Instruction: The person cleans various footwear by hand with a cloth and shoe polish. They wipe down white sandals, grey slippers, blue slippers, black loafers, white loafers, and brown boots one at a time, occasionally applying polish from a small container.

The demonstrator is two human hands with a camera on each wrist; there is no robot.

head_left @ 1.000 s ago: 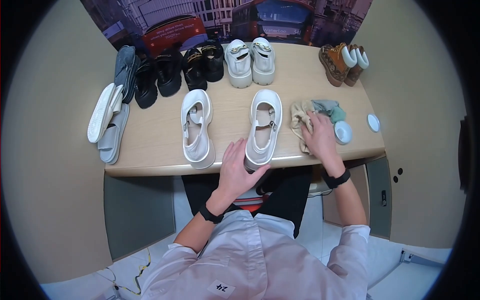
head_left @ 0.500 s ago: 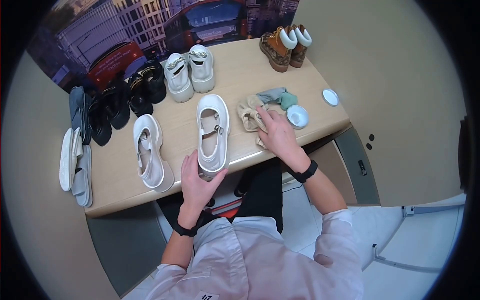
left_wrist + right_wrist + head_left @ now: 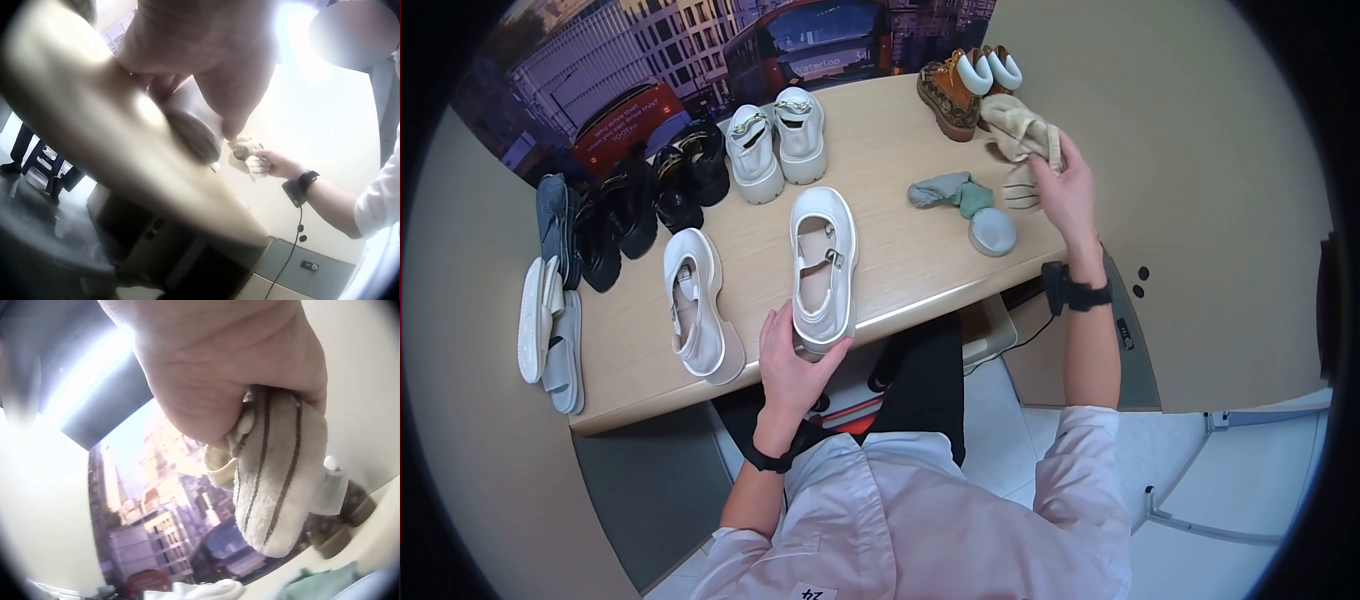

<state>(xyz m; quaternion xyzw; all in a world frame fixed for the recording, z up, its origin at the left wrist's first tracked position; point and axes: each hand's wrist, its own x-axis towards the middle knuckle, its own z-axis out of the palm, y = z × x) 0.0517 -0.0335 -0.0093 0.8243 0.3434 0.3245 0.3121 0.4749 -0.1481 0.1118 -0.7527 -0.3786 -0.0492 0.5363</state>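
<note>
Fingers and thumb of the right hand (image 3: 1068,196) pinch a beige cloth (image 3: 1022,130) in the air at the table's right side. The right wrist view shows a striped part of that cloth (image 3: 275,475) hanging from the right hand (image 3: 231,362). At the front edge, the left hand (image 3: 792,362) holds the heel of a white strap shoe (image 3: 824,318) between thumb and fingers. Its mate (image 3: 712,345) stands to the left. A grey-green cloth (image 3: 945,190) lies beside a round white container (image 3: 993,232), left of the right hand.
Brown boots (image 3: 948,100) stand at the back right. White loafers (image 3: 802,150), black shoes (image 3: 632,215) and blue-grey slippers (image 3: 555,215) line the back and left. White and grey slides (image 3: 566,350) lie at the far left of the table (image 3: 900,260).
The right hand has lifted the beige cloth off the table and moved it right and back toward the boots. The left hand has stayed on the white shoe. The head view has turned.
</note>
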